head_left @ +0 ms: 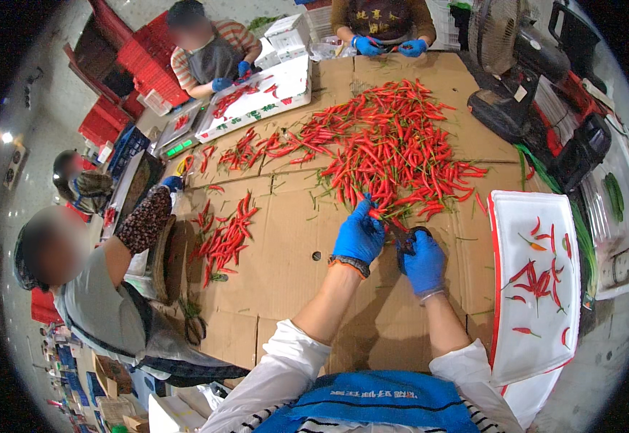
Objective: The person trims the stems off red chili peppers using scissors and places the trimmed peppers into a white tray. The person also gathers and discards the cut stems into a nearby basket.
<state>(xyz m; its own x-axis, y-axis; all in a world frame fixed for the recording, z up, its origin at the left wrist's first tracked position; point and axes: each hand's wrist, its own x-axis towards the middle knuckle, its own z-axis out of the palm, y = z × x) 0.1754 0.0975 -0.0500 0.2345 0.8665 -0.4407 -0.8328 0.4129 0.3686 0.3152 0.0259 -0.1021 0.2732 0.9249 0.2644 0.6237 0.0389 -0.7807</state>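
Note:
A large heap of red chili peppers point(401, 148) with green stems lies on the cardboard-covered table point(293, 245). At its near edge my left hand point(358, 234), in a blue glove, pinches a red chili pepper point(376, 213). Just to the right, my blue-gloved right hand point(424, 265) is closed around dark-handled scissors point(406, 244), their blades pointing toward that pepper. Fingers partly hide both the blades and the pepper. Cut green stem bits are scattered around the heap.
A white foam tray point(511, 252) with a few chilies stands at the right. Left of me lie a smaller chili pile point(231, 238) and another pair of scissors point(195, 330). Co-workers stand left and opposite, near a white foam box point(257, 115) and scale point(181, 146). A fan point(497, 32) is far right.

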